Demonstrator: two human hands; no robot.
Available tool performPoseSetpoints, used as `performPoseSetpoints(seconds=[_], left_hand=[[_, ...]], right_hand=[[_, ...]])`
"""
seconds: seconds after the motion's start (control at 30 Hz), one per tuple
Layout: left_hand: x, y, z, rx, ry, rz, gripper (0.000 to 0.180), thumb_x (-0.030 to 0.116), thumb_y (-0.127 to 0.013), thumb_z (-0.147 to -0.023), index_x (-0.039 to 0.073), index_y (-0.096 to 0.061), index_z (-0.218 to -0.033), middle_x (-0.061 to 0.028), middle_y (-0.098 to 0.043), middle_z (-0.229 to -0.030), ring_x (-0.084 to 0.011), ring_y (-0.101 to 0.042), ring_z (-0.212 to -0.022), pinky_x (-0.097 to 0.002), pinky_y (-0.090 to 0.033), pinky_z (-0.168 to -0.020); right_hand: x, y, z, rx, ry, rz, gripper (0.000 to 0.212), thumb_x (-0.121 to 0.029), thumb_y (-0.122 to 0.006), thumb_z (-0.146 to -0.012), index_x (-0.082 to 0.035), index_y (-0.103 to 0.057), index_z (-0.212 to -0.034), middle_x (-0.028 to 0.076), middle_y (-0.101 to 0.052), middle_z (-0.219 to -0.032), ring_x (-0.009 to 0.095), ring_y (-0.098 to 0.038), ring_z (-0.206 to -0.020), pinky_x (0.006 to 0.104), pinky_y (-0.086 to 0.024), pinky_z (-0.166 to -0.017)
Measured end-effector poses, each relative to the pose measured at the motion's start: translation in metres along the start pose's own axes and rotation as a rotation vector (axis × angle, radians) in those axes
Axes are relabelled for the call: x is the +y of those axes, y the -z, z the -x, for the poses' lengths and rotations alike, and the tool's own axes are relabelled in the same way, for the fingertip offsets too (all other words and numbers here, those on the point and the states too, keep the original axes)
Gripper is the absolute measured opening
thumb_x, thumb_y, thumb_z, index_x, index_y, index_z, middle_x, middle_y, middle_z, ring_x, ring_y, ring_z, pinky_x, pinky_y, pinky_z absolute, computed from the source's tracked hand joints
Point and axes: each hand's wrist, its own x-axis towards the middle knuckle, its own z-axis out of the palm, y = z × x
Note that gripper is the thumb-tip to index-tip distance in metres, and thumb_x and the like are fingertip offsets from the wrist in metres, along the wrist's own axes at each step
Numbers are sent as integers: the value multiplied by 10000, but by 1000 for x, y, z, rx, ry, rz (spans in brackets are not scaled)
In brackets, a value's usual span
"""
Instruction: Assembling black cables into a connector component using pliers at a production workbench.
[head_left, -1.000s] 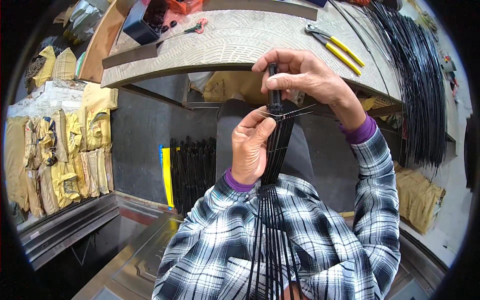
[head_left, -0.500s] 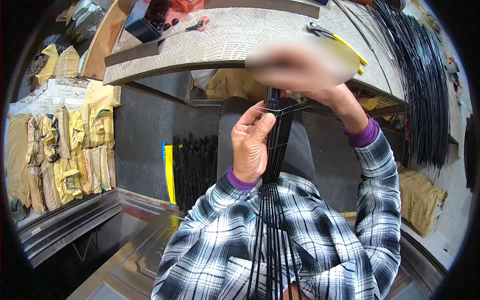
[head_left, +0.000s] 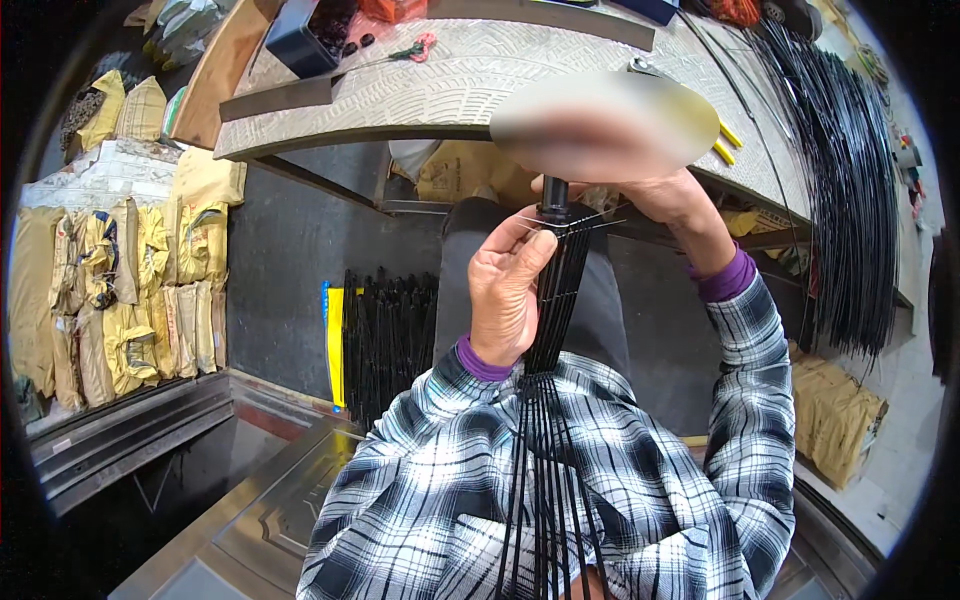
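The left grip point(head_left: 505, 290) pinches the black rod bundle point(head_left: 561, 285) beneath its tube point(head_left: 554, 193). The right grip point(head_left: 625, 155) is blurred; closure cannot be determined.

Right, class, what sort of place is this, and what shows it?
Probably an assembly workshop: a textured worktable, a thick bundle of long black rods, and many tan wrapped packages on the left.

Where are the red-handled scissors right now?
In the head view, the red-handled scissors lie toward the left end of the worktable, just right of the dark blue bin.
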Motion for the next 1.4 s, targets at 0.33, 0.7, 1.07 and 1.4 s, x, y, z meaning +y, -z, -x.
performPoseSetpoints(seconds=[0.33, 0.7, 1.07, 1.4], left_hand=[[1, -3, 0, 9, -7, 12, 308, -2, -600, -813, -59, -521, -1105, -82, -610, -973, -98, -593, -848, -205, -491, -780], [1, -4, 0, 16, -22, -12, 300, -8, -589, -819, -63, -520, -1105, -83, -611, -967, -96, -590, -847, -199, -482, -785], [-2, 0, -1, -4, -42, -54, 290, 39, -602, -818, -28, -545, -1094, -82, -619, -1000, -126, -583, -896, -235, -447, -837], [-1, -1, -2, 36, -30, -29, 322, -9, -601, -811, -59, -513, -1117, -78, -602, -994, -91, -581, -865, -199, -470, -808]], right_hand=[[0, -1, 0, -35, 13, -15, 434, -127, -586, -842, -9, -440, -1234, 144, -590, -1071, 195, -605, -951, 332, -506, -842], [-3, -6, 2, 15, -17, 254, 499, -154, -639, -797, -21, -452, -1240, 68, -584, -979, 131, -572, -924, 265, -464, -833], [0, -2, 2, 18, 3, 172, 489, -113, -654, -787, -30, -470, -1232, 33, -571, -909, 101, -564, -876, 243, -470, -801], [1, -1, 1, -33, -17, 24, 538, -114, -643, -785, -15, -419, -1264, 90, -577, -989, 181, -589, -946, 302, -481, -857]])
